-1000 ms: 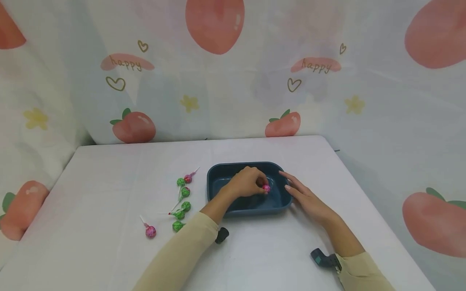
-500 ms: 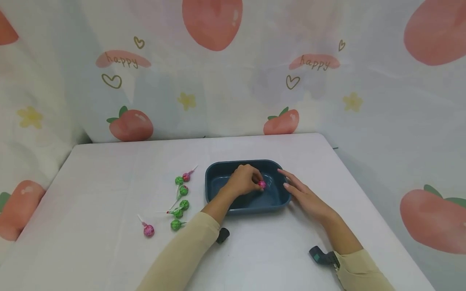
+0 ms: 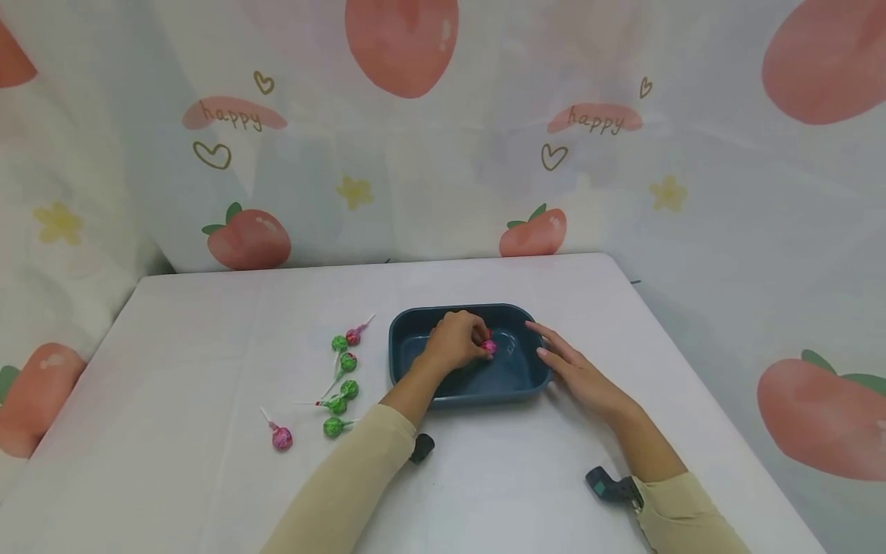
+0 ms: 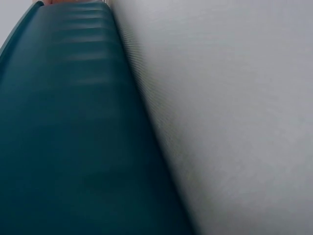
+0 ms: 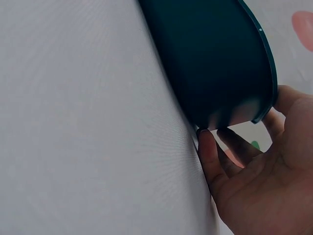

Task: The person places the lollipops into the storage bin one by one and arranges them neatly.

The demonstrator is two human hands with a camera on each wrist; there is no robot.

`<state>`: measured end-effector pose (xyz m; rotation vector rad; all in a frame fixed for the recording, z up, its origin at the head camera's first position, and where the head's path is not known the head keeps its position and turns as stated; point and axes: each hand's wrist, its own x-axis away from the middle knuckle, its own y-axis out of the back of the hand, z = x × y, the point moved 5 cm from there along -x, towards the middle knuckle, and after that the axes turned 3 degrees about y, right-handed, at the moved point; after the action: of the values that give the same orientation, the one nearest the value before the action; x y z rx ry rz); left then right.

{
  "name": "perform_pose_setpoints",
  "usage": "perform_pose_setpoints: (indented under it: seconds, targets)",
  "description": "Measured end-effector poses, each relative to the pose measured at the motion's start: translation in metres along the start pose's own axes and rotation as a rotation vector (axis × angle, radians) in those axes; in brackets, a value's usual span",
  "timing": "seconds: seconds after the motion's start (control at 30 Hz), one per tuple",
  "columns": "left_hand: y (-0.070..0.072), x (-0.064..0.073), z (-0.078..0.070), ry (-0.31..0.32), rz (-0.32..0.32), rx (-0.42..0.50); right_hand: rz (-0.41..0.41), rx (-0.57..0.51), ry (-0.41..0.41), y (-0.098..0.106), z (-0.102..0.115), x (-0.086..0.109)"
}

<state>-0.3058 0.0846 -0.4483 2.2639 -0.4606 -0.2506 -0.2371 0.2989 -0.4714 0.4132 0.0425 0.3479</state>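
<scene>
Lollipop (image 3: 488, 348) within tray (image 3: 514, 372), pinched between thumb and curled fingers of left hand (image 3: 454, 341); whether touching tray's floor, impossible to tell. Against tray's right end, right hand (image 3: 580, 375) with fingers loosely extended. On table (image 3: 187, 362), left of tray, other lollipops (image 3: 336, 405).

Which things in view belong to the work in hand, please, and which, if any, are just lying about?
Belong to the work:
pink lollipop, pinched by the left hand
blue tray, touched by the right hand
probably also the loose green lollipops and loose pink lollipops

Only surroundings or worn gear:
white table
fruit-patterned backdrop
dark wrist devices
</scene>
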Motion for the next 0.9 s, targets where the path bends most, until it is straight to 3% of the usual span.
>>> perform_pose_setpoints:
  seconds: [0.23, 0.53, 0.9]
  targets:
    - [0.0024, -0.0004, 0.0033, 0.024, -0.029, 0.015, -0.004, -0.009, -0.013, 0.0010, -0.0022, -0.0004]
    - [0.0017, -0.0033, 0.0001, 0.008, -0.022, 0.038, -0.009, 0.002, -0.024, 0.0010, -0.0016, 0.0006]
    - [0.0034, -0.0012, 0.0008, 0.039, -0.022, 0.069, -0.002, -0.013, -0.024, -0.0008, -0.0010, 0.0003]
